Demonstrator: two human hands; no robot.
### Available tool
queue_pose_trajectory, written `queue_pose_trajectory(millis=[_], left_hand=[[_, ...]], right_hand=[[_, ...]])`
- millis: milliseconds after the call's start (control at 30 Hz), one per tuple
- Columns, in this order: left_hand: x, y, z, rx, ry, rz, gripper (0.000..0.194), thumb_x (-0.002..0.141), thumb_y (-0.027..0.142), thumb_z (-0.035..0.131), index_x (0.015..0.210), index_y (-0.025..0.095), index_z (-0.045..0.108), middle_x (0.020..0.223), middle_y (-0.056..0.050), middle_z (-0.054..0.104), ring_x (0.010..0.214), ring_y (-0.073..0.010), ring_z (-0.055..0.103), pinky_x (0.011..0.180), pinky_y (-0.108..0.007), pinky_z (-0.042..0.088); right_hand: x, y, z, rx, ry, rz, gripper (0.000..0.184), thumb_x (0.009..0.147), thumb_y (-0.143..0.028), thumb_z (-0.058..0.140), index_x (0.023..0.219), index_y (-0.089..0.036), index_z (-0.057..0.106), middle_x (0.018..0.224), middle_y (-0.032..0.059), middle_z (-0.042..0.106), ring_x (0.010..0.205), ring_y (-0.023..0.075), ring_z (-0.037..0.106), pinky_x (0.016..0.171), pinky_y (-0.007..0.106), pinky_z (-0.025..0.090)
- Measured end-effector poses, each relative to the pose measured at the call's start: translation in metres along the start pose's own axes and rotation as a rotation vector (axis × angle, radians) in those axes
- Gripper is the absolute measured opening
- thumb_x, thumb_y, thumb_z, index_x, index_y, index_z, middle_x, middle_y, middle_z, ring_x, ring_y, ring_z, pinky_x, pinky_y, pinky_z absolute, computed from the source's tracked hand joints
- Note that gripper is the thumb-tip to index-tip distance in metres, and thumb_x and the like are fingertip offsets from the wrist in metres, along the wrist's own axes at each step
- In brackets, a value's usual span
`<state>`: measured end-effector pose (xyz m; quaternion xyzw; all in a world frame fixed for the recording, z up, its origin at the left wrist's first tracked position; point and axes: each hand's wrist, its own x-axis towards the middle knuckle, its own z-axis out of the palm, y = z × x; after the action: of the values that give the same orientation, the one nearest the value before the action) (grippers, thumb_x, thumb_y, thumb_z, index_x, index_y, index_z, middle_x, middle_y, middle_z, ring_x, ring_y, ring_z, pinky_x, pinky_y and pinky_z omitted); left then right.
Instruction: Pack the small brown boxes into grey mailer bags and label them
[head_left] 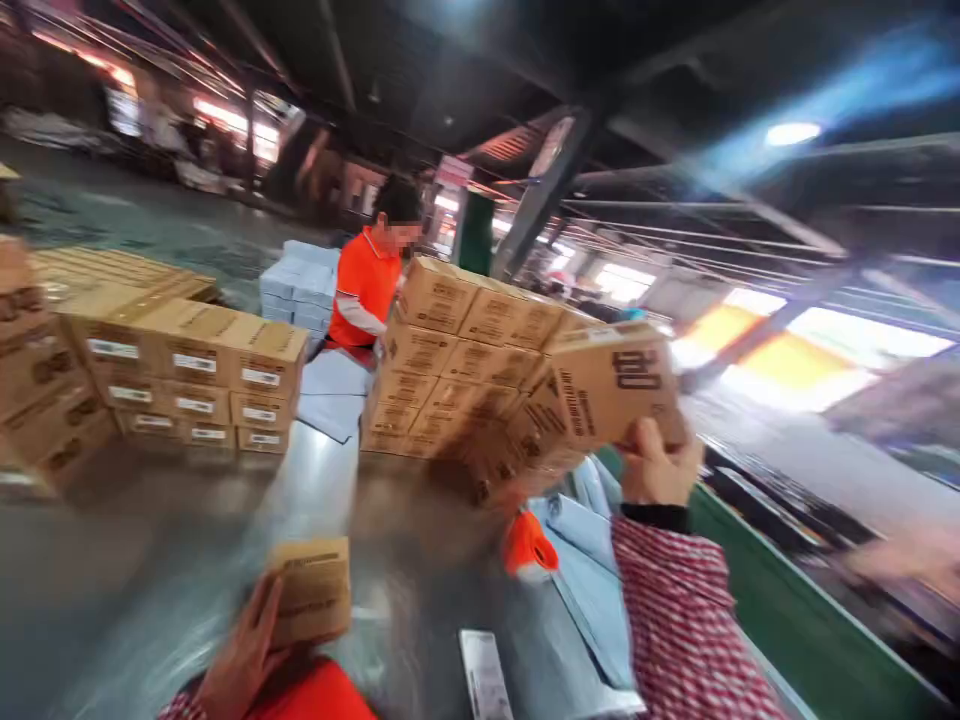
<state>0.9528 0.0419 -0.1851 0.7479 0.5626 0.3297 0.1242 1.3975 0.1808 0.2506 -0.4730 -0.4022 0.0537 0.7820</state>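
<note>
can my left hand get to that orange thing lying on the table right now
Probably not as things stand: the left hand is wrapped around a small box, so it isn't free. The orange thing lies uncovered on the table, off toward the right hand's side.

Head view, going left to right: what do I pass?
Left box stack → left hand holding a small box → co-worker in orange → middle box stack → right hand holding a raised box → green rail.

Box print [628, 372] motion-blurred; left hand [241, 660] partly cut off
</note>
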Motion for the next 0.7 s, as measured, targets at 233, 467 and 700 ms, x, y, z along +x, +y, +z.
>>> queue_pose_trajectory(millis=[233, 467, 700], left_hand=[[0.005, -0.005, -0.007, -0.079, -0.016, 0.058, 0.082, 0.093, 0.028, 0.047, 0.156, 0.035, -0.005, 0.166, -0.009, 0.006, 0.135, -0.0365, 0.044, 0.099, -0.044, 0.056], [0.022, 0.001, -0.015, -0.183, -0.108, 0.086, 0.086, 0.095, 0.02, 0.042, 0.153, 0.031, -0.022, 0.162, -0.018, 0.02, 0.145, -0.0333, 0.029, 0.114, -0.053, 0.038], [0.02, -0.005, -0.01, -0.304, -0.22, -0.101, 0.098, 0.091, 0.024, 0.053, 0.151, 0.028, -0.024, 0.163, -0.019, 0.016, 0.148, -0.0334, 0.023, 0.119, -0.054, 0.029]], right_hand=[[-0.09, -0.007, -0.036, 0.063, -0.086, 0.15, 0.064, 0.062, -0.044, 0.082, 0.118, -0.024, 0.059, 0.095, 0.002, 0.063, 0.066, 0.0101, 0.055, 0.048, 0.018, 0.041], [-0.239, 0.046, -0.052, -0.254, -0.33, 0.39, 0.07, 0.071, -0.048, 0.074, 0.132, -0.021, 0.052, 0.13, 0.0129, 0.061, 0.11, 0.0259, 0.062, 0.089, 0.042, 0.056], [-0.33, 0.092, -0.033, -0.349, -0.761, 0.257, 0.059, 0.082, -0.044, 0.067, 0.134, -0.02, 0.053, 0.156, 0.0156, 0.036, 0.144, 0.0305, 0.036, 0.116, 0.051, 0.036]])
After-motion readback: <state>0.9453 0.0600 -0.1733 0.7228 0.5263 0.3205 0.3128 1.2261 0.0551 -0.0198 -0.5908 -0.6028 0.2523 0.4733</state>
